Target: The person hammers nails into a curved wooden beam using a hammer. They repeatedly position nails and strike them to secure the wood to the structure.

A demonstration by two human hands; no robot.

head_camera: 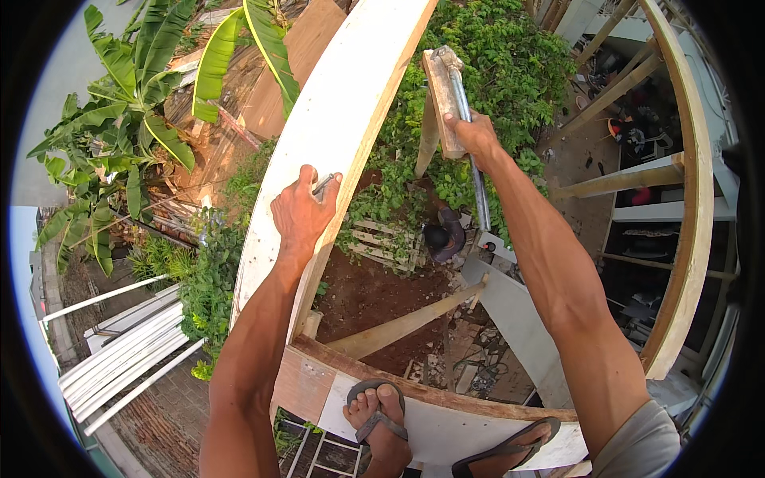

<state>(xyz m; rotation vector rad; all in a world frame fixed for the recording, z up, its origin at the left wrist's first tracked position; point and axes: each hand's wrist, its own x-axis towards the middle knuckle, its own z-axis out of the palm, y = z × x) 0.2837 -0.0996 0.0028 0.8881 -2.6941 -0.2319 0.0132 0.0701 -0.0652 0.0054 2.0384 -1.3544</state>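
My left hand (306,209) rests on a white-faced board (326,113) with a wooden edge, and holds a nail (323,184) between thumb and finger. Over the gap to the right of that board, my right hand (475,140) grips the metal shaft of a hammer (459,95) together with a short wood block (443,113). The hammer's head is at the top, beside the block's upper end, and its handle end points down. Both my feet, in flip-flops, stand on a lower board (430,418) with a white face and a wood edge.
Far below, a person (445,236) in a dark cap is among shrubs (496,71), near a slatted wood pallet (385,246). A bamboo pole (412,319) slants under the boards. At right runs a curved wooden beam (693,197). White pipes (125,358) lie at lower left.
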